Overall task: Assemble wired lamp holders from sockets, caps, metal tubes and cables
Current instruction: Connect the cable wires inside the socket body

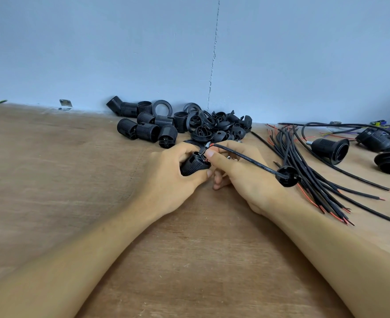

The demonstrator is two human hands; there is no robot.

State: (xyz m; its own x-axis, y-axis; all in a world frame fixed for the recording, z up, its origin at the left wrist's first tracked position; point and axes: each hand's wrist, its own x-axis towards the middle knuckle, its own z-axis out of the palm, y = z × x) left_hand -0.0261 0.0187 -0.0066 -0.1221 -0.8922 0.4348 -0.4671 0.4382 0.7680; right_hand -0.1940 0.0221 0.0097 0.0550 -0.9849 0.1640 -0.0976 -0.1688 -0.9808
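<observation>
1. A pale blue wall [97, 42] fills the top half, smooth and plain.
2. A thin crack [213, 53] runs down the wall to the worktop.
3. The brown wooden worktop [51, 180] meets the wall below the crack.
4. Far left of the crack, a small metal plate [65, 103] sits where wall and worktop meet.
5. The light is soft and even.

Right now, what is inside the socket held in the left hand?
Red wire ends of the black cable, pinched by the right hand, enter the socket. Its terminals cannot be seen: the left hand and the right thumb cover them.
</observation>
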